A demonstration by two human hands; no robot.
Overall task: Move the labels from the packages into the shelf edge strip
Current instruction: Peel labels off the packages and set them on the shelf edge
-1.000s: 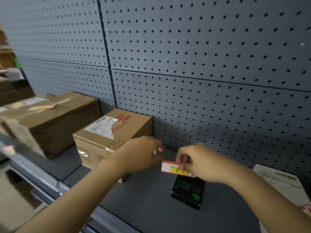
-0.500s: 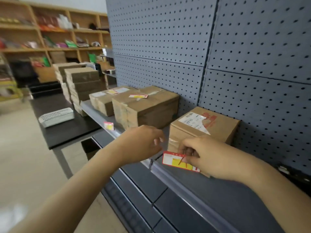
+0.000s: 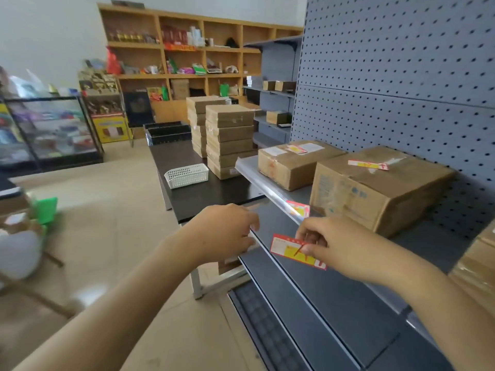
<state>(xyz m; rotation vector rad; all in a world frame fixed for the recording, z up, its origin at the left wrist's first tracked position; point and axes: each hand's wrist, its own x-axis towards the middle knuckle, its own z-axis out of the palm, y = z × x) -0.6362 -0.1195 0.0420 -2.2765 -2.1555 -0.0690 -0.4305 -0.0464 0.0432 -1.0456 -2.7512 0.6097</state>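
Note:
My right hand (image 3: 332,247) pinches a red and yellow price label (image 3: 288,249) just below and in front of the clear shelf edge strip (image 3: 270,194). My left hand (image 3: 227,231) hovers to the left of the label with curled fingers and holds nothing. One label (image 3: 298,209) sits in the strip above my hands. Two cardboard packages stand on the shelf: the near one (image 3: 375,191) carries a label (image 3: 368,165) on its top, the far one (image 3: 292,163) carries another label (image 3: 296,149).
A grey pegboard wall (image 3: 401,76) backs the shelf. A black table (image 3: 203,188) to the left holds a white basket (image 3: 186,175) and stacked brown boxes (image 3: 227,140). Wooden shelving (image 3: 187,62) with goods lines the far wall. Another box (image 3: 479,263) shows at the right edge.
The view has swung left along the shelf, away from the single box and black device. My right hand has kept the label and carried it leftward near the strip; my left hand has stayed beside it.

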